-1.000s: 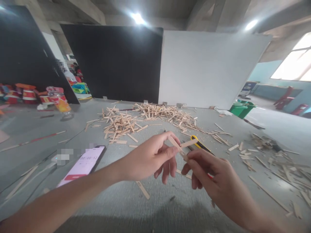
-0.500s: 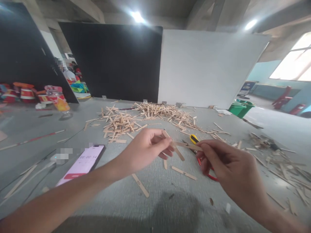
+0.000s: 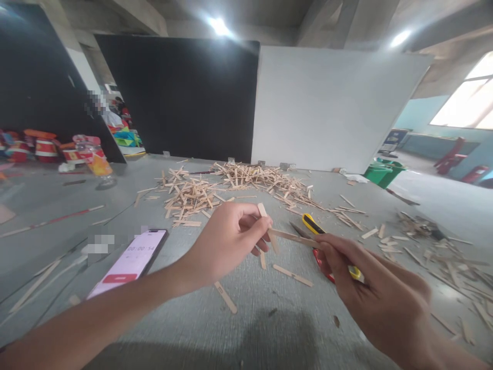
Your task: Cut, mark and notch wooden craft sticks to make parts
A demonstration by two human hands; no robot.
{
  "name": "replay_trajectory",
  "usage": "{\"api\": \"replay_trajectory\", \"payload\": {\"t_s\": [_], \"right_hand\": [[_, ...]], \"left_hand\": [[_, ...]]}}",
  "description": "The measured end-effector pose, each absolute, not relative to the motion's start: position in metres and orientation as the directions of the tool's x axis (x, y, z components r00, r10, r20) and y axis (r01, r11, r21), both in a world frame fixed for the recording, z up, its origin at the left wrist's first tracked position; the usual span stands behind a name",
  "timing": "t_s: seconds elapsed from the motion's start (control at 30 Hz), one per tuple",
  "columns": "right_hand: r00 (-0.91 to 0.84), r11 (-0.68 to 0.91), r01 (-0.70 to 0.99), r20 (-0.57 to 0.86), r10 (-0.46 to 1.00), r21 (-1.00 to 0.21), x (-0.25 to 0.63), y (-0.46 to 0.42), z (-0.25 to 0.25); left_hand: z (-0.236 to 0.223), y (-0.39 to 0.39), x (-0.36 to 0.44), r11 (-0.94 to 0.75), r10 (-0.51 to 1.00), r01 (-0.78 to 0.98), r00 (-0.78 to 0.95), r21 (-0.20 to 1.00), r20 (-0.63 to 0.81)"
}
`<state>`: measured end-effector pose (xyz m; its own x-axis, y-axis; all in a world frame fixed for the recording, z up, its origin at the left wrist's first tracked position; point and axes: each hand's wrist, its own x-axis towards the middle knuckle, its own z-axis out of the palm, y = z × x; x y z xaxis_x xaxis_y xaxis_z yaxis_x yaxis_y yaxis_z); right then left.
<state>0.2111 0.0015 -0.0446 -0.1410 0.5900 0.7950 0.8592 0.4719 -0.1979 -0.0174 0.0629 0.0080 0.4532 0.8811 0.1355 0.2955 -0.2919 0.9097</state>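
My left hand (image 3: 227, 239) pinches a short wooden stick (image 3: 267, 220) between thumb and fingers, held tilted above the grey floor. My right hand (image 3: 365, 282) is closed on a longer thin wooden stick (image 3: 292, 237) whose far end reaches the left hand's stick. Just behind the right hand lies a yellow utility knife (image 3: 314, 225), with something red (image 3: 321, 261) under the fingers. Two loose sticks (image 3: 291, 275) lie on the floor below the hands.
A large heap of wooden sticks (image 3: 231, 185) spreads further back. Scattered offcuts (image 3: 431, 246) cover the right side. A phone (image 3: 129, 262) with a lit screen lies at the left, a bottle (image 3: 94, 162) stands behind it, and a green bin (image 3: 379, 172) sits far right.
Both hands dropped slightly and drew apart. The right hand slid down and to the right, uncovering the yellow knife. The two sticks stay touching at their ends.
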Motion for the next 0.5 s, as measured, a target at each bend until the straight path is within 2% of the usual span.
{"api": "replay_trajectory", "payload": {"t_s": [0.13,0.33,0.5], "right_hand": [[-0.186,0.478,0.867,0.799,0.572,-0.14,0.2132,-0.0005,-0.0436],[-0.22,0.514,0.847,0.793,0.569,-0.134,0.2125,-0.0018,-0.0435],[-0.203,0.528,0.833,0.797,0.568,-0.164,0.207,-0.0024,-0.0438]], "left_hand": [[0.0076,0.0615,-0.0185,-0.348,0.882,0.331,0.434,0.877,0.186],[0.0052,0.0609,-0.0184,-0.397,0.873,0.368,0.435,0.841,0.221],[0.0021,0.0566,-0.0149,-0.513,0.849,0.489,0.412,0.705,0.332]]}}
